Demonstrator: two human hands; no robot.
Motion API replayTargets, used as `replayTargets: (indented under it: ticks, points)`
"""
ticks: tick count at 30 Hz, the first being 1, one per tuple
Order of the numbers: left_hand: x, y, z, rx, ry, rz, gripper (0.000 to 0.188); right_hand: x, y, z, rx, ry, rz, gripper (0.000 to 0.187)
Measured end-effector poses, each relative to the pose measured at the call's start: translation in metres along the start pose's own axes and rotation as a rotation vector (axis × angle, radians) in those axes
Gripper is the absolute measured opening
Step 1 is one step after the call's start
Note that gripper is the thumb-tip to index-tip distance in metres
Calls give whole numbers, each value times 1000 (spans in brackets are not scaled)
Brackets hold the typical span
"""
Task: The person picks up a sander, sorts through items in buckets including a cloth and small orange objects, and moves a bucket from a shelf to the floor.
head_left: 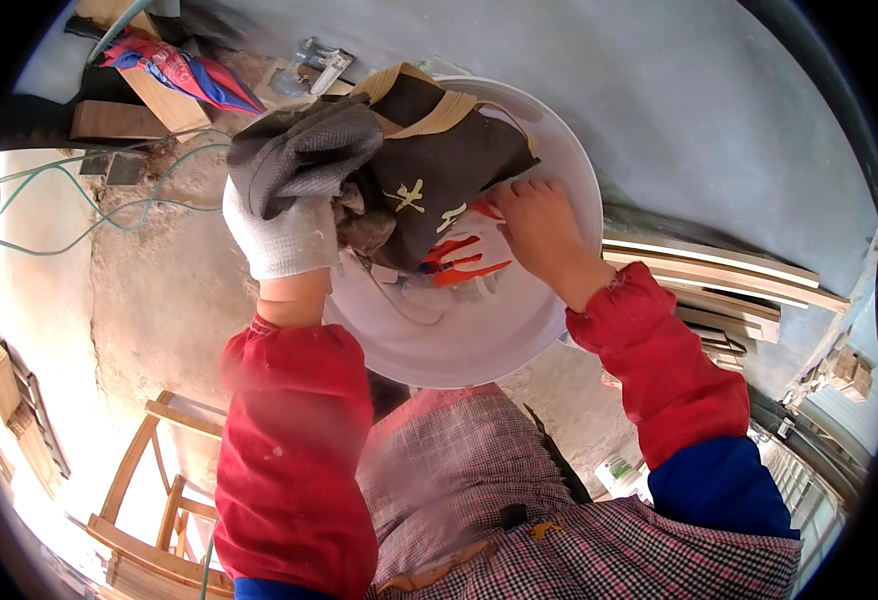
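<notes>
My left hand (284, 232) wears a white knit glove and closes at the near left side of a dark brown bag (429, 165) with tan straps and pale yellow markings. Dark grey textured material (304, 155) covers its fingers; I cannot tell whether this is glove coating or separate cloth. My bare right hand (544, 225) reaches into the white round basin (439, 360), its fingers curled on a small orange-red piece (486, 209) by the bag's right edge. Below the bag lie forked orange-red strips (454, 262) with a bit of blue, their kind unclear. The bag rests tilted in the basin.
Stacked wooden strips (729, 275) lie along the wall at right. A wooden stool frame (149, 490) stands at lower left. Green cable (39, 185) loops over the floor at left. A red and blue cloth (184, 75) and a clear bottle (294, 75) lie at the far left.
</notes>
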State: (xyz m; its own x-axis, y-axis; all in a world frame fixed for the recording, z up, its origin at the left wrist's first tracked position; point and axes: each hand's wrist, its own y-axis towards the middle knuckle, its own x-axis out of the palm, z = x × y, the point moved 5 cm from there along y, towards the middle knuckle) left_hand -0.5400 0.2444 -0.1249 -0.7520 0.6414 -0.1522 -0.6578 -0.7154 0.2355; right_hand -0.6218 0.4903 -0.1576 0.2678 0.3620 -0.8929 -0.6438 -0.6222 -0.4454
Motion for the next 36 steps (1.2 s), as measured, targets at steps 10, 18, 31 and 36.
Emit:
replayTargets:
  ticks: [10,18,31,36]
  points:
    - [3,2,18,242,226,-73,25,16,-23,-16,-336,105,61,24]
    - [-10,-39,69,301,236,-661,28,0,-36,-1,-212,162,-70,36]
    - [94,-146,17,-158,1066,-1825,22,-28,27,24,143,686,49,39]
    - [107,-157,-19,-265,1161,-1854,36,36,80,17,256,974,4,64]
